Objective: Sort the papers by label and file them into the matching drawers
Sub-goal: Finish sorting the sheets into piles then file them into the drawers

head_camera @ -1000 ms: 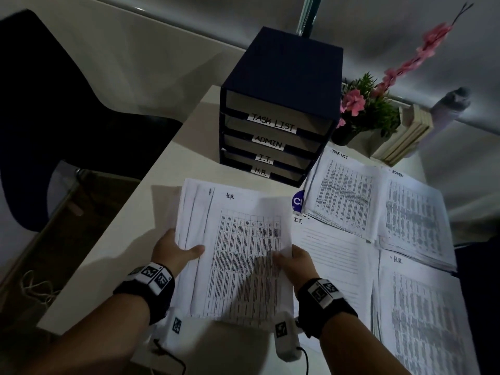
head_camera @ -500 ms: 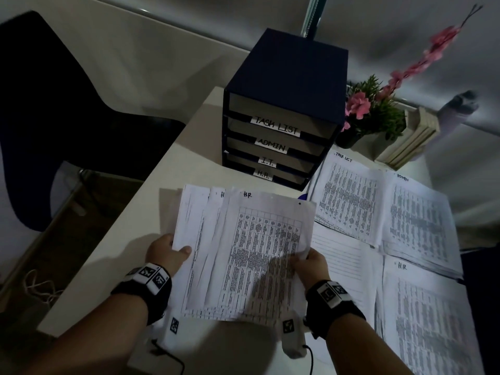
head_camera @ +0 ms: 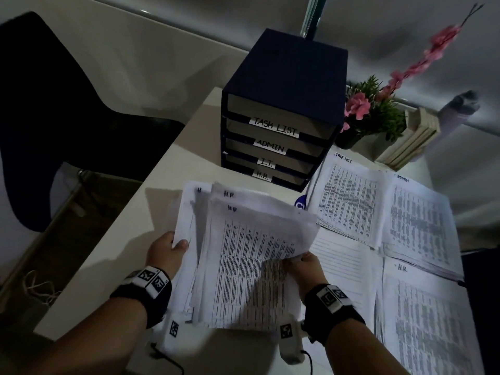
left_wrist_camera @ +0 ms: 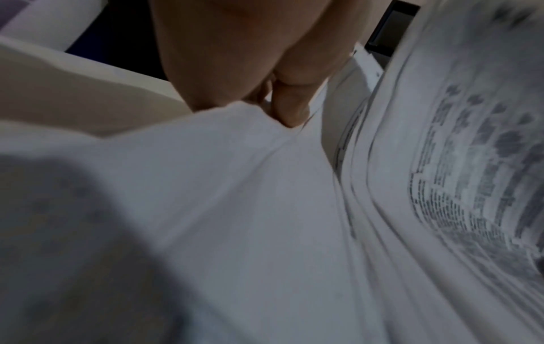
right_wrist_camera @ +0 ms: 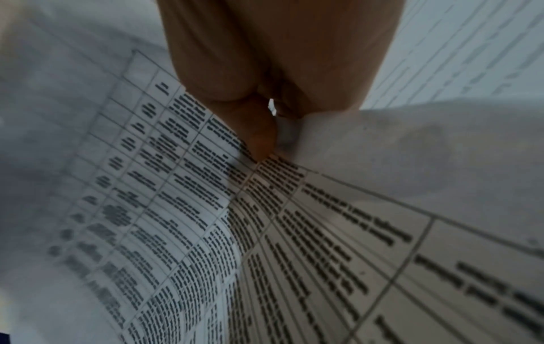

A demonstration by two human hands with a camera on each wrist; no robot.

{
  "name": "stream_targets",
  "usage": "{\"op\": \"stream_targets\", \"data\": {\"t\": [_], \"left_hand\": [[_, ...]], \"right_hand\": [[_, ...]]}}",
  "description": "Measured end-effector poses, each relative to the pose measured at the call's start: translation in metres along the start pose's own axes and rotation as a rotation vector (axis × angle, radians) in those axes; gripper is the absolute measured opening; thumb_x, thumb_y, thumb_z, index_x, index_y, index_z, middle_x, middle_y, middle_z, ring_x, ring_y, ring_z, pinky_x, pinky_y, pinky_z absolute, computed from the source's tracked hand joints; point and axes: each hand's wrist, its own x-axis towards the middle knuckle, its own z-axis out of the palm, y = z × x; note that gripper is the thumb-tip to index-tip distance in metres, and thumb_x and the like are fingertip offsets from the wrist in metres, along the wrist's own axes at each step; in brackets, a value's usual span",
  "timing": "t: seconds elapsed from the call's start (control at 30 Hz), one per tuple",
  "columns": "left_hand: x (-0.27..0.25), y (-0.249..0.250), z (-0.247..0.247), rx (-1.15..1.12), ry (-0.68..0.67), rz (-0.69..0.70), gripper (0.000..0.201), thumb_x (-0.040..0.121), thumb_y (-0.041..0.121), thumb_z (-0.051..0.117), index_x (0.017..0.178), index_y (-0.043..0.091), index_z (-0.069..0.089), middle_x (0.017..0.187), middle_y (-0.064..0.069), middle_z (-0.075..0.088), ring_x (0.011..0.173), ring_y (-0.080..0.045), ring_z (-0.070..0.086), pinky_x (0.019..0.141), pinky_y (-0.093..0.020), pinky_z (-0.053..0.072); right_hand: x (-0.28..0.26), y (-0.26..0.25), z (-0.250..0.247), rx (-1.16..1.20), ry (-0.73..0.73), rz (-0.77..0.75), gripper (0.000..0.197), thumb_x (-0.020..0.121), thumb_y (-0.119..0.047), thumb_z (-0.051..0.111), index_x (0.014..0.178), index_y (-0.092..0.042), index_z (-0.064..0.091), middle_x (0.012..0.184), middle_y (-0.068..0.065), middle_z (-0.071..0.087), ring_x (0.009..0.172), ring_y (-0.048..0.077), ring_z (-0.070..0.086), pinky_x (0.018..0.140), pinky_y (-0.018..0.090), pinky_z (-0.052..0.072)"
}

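The left hand (head_camera: pixel 165 253) and right hand (head_camera: pixel 305 269) pinch opposite side edges of a fanned white H.R. paper stack (head_camera: pixel 243 255), raised before the navy drawer unit (head_camera: pixel 281 109).

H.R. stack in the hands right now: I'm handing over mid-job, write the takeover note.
Left hand: grips the left edge of the H.R. stack.
Right hand: pinches its right edge. The stack is fanned and untidy, lifted over the desk.
Drawer unit: drawers labelled TASK LIST, ADMIN, I.T., H.R.; all look closed.
Sorted on the desk: TASK LIST pile, ADMIN pile, another H.R. pile.
Left: square the stack, open the H.R. drawer, file it, then file the other piles.
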Motion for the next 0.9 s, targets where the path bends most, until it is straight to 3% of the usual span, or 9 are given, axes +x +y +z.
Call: {"op": "stream_targets", "data": {"t": [0.1,0.23,0.4,0.47,0.57,0.67,0.73,0.83,0.9], "left_hand": [[-0.002,0.004,0.0,0.031,-0.01,0.01,0.036,0.093,0.014,0.056,0.125,-0.002,0.054,0.126,-0.016,0.058,0.12,-0.031,0.053,0.098,-0.031,0.038],[-0.004,0.005,0.004,-0.061,-0.07,-0.001,0.021,0.092,0.008,0.052,0.112,0.005,0.059,0.114,-0.011,0.063,0.109,-0.028,0.058,0.094,-0.033,0.042],[-0.019,0.021,0.012,-0.171,-0.095,0.014,0.034,0.096,0.035,0.045,0.121,0.014,0.052,0.12,0.005,0.049,0.115,-0.012,0.042,0.105,-0.034,0.033],[-0.029,0.035,0.015,-0.109,-0.112,0.103,0.033,0.096,0.025,0.046,0.126,0.012,0.049,0.117,0.001,0.05,0.116,-0.015,0.045,0.096,-0.027,0.031],[-0.038,0.065,0.009,-0.1,-0.044,0.154,0.04,0.099,0.012,0.039,0.139,0.016,0.036,0.14,-0.006,0.044,0.131,-0.027,0.042,0.1,-0.03,0.03],[-0.04,0.098,-0.01,-0.257,0.07,0.273,0.024,0.099,0.01,0.037,0.12,0.019,0.046,0.114,-0.008,0.06,0.096,-0.024,0.058,0.088,-0.037,0.044],[-0.045,0.114,-0.022,-0.431,0.081,0.384,0.016,0.099,0.011,0.037,0.104,0.021,0.049,0.096,-0.006,0.061,0.081,-0.015,0.057,0.077,-0.03,0.047],[-0.052,0.122,-0.027,-0.539,0.135,0.467,0.021,0.101,0.019,0.038,0.087,0.031,0.046,0.082,0.004,0.053,0.066,0.003,0.049,0.06,-0.006,0.041],[-0.055,0.115,-0.021,-0.553,0.141,0.459,0.018,0.099,0.02,0.044,0.091,0.036,0.047,0.086,0.015,0.055,0.073,0.006,0.053,0.062,-0.002,0.041]], "right_hand": [[-0.008,-0.006,0.002,0.06,-0.014,-0.023,0.006,0.081,-0.002,0.07,0.085,0.003,0.072,0.084,0.025,0.074,0.078,0.043,0.072,0.075,0.063,0.056],[-0.015,-0.012,0.004,0.136,-0.039,-0.068,0.01,0.081,0.007,0.064,0.091,0.003,0.065,0.091,0.033,0.069,0.082,0.049,0.068,0.076,0.067,0.053],[-0.02,-0.02,0.012,0.124,-0.012,-0.118,0.054,0.078,0.003,0.058,0.114,-0.037,0.047,0.106,0.023,0.062,0.095,0.046,0.065,0.078,0.064,0.054],[-0.026,-0.028,0.016,0.115,-0.023,-0.173,0.069,0.083,0.006,0.054,0.126,-0.046,0.04,0.107,0.023,0.059,0.098,0.042,0.064,0.085,0.06,0.054],[-0.036,-0.051,0.021,0.139,0.009,-0.301,0.086,0.084,0.01,0.056,0.143,-0.043,0.024,0.085,0.018,0.05,0.08,0.029,0.056,0.096,0.046,0.052],[-0.047,-0.088,0.021,0.213,0.023,-0.451,0.057,0.084,0.006,0.058,0.125,-0.031,0.043,0.076,0.006,0.042,0.072,0.021,0.046,0.085,0.039,0.052],[-0.057,-0.109,0.023,0.223,-0.003,-0.56,0.035,0.08,0.006,0.058,0.101,-0.02,0.048,0.084,0.012,0.05,0.077,0.024,0.053,0.08,0.043,0.052],[-0.072,-0.116,0.027,0.264,-0.08,-0.628,0.045,0.08,0.012,0.056,0.11,-0.02,0.047,0.107,0.017,0.061,0.098,0.029,0.063,0.084,0.043,0.058],[-0.079,-0.107,0.029,0.249,-0.121,-0.629,0.05,0.079,0.007,0.057,0.117,-0.023,0.043,0.116,0.012,0.06,0.107,0.027,0.061,0.087,0.043,0.057]]}}
